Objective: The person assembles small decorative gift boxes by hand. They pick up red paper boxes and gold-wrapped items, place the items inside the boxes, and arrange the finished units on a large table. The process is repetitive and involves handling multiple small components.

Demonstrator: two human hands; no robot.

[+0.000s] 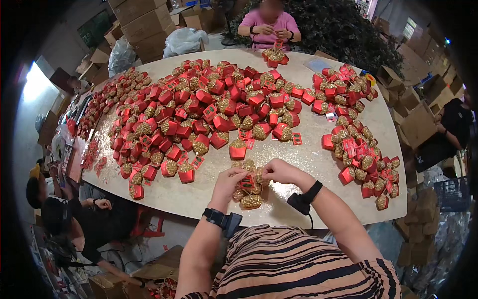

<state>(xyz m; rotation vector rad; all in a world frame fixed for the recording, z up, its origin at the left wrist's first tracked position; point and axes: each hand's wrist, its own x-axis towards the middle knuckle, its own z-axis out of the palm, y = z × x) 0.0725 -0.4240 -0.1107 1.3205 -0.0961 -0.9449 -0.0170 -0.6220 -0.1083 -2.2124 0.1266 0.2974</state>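
Observation:
Close in front of me at the table's near edge lies a small group of red-and-gold ornaments [250, 201], with gold clustered tops and red bodies. Over them hangs a small red tag [246, 182] with a dark patch. My left hand [229, 183] is closed, its thumb and finger pinching at the tag's upper edge. From the other side my right hand [284, 172] pinches beside the gold tops; what lies between its fingertips is too small to make out. One more ornament [237, 149] sits just beyond my hands.
A large heap of similar ornaments [184, 114] covers the left and middle of the pale table [318, 189]. Another cluster [363, 159] lies on the right. Across the table sits a person in pink [271, 25]. Others work at left and right. Cartons [144, 25] stand behind.

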